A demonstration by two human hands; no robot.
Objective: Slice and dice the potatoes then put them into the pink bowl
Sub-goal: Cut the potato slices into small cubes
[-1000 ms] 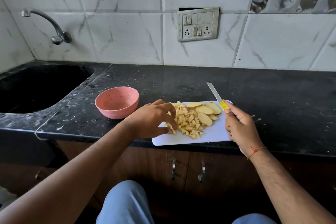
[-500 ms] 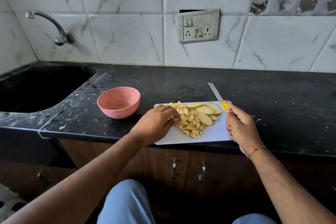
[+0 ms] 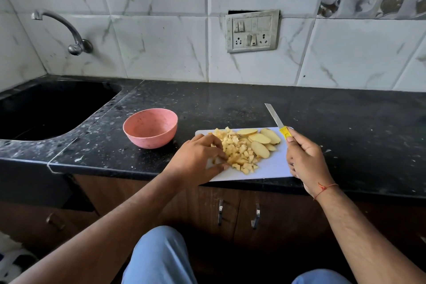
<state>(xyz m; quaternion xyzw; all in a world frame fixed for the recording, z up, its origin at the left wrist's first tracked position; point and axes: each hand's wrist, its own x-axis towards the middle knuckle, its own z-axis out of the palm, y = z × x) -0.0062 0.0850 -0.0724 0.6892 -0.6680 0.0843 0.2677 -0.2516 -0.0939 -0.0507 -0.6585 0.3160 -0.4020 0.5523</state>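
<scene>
The left hand (image 3: 198,159) curls its fingers around the heap of diced potato (image 3: 237,152) on the cutting board (image 3: 274,166). Potato slices (image 3: 260,142) lie between both hands, long axes slanting. The right hand (image 3: 304,157) grips the knife (image 3: 277,122), blade pointing up-left, away; the pink bowl (image 3: 149,128) sits just left of the left hand.

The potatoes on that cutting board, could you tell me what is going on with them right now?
A person is partway through prepping them. Their left hand is curled over the pile of diced potato on the white cutting board, seemingly gathering pieces. Their right hand holds a yellow-handled knife with its blade raised, pointing away over the counter. Several potato slices lie uncut at the board's far right. The pink bowl, left of the board, looks empty.
</scene>
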